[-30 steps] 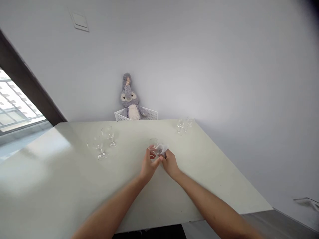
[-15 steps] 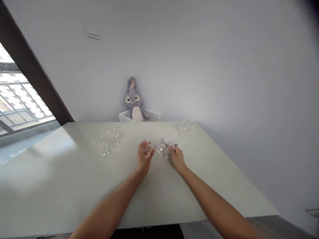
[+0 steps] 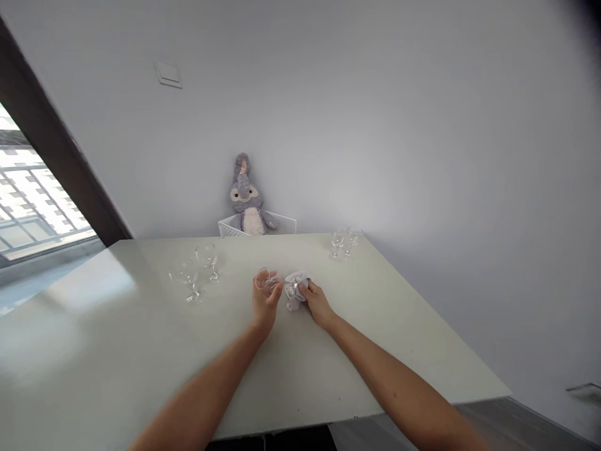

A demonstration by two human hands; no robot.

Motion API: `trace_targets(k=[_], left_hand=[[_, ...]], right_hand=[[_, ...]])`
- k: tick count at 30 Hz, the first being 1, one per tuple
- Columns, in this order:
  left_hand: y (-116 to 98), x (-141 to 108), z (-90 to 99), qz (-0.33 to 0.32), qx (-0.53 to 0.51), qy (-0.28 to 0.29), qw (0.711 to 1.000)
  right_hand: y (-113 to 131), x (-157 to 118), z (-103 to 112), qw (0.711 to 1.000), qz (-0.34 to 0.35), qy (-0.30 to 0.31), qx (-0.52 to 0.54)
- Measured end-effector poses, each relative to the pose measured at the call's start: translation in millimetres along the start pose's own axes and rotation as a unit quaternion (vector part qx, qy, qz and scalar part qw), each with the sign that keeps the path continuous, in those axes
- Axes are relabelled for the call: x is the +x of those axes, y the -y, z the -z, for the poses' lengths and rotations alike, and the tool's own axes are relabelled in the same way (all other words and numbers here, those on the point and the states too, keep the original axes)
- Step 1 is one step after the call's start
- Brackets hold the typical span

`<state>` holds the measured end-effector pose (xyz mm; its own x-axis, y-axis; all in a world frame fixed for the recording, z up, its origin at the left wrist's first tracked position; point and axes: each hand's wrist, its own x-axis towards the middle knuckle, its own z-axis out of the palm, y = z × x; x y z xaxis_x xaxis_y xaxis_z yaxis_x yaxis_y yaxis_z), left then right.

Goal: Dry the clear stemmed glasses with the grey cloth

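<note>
Daylight from left, glare on tabletop [image 3: 300, 376]

White cloth [image 3: 292, 302], colourless glass [image 3: 269, 282]

Legible text: none, any surface; clock positions from view centre.
Switch [image 3: 168, 74], between 10 and 11 o'clock: no lettering readable on plate.
Toy [image 3: 247, 202], 10 o'clock: no label readable.
Basket [image 3: 285, 224], 9 o'clock: no brand readable.
Held glass [image 3: 263, 279], 7 o'clock: no mark readable; too small to tell.
Cloth [image 3: 293, 303], 6 o'clock: no print readable.
</note>
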<state>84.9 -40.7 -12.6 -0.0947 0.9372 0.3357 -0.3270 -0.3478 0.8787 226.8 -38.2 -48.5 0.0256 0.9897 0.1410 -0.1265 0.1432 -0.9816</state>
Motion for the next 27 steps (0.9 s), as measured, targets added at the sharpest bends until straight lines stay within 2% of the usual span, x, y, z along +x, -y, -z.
trace_targets(k=[7,12,15,20,23,27], left_hand=[[2,1,2.8,-0.001,0.003,-0.007,1.000],[3,1,2.3,0.007,-0.012,-0.009,1.000],[1,0,-0.5,0.015,-0.027,-0.015,0.999],[-5,-6,-7.2,0.023,-0.060,0.019,0.998],[-8,-12,-11.2,-0.010,-0.043,0.056,0.997],[-8,-17,-13.2,-0.095,0.020,0.113,0.989]], right_hand=[[2,2,-1,0.999,-0.029,0.002,0.039],[9,-2,-2,0.992,-0.073,-0.001,0.107],[14,-6,-3,0.988,-0.074,-0.003,0.136],[18,-10,-7,0.983,-0.067,0.023,0.168],[19,-11,-8,0.981,-0.095,0.014,0.171],[22,-11,-8,0.970,-0.157,0.014,0.187]])
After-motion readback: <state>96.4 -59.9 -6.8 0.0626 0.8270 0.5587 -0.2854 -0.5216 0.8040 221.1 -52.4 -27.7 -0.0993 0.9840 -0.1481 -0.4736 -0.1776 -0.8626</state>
